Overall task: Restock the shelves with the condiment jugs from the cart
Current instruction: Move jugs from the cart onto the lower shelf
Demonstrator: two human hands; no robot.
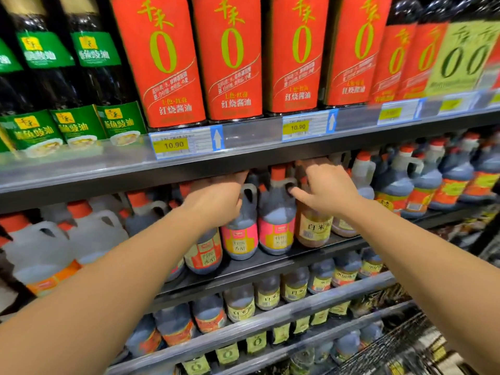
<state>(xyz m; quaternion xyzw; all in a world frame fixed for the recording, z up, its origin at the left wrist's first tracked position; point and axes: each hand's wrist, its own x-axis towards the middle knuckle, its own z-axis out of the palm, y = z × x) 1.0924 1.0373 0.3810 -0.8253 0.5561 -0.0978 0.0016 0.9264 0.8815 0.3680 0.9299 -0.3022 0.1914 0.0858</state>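
Forearms reach in; left hand (216, 201) grips jug (207, 251), top hidden; right hand (327, 190) grip unclear.

The top shelf (243, 155) is stocked with red-labelled soy sauce bottles (230, 58) and green-labelled bottles (89, 77). On the middle shelf (270, 262), orange-capped dark jugs (276, 228), an amber jug (313, 228) and pale jugs (89, 234) are lined up. Smaller bottles (267, 292) are ranged on the lower shelf (270, 318).

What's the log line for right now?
stage: shelving | left grip: holds dark jug by its top | right grip: on amber jug top, hold unclear | both jugs: on shelf
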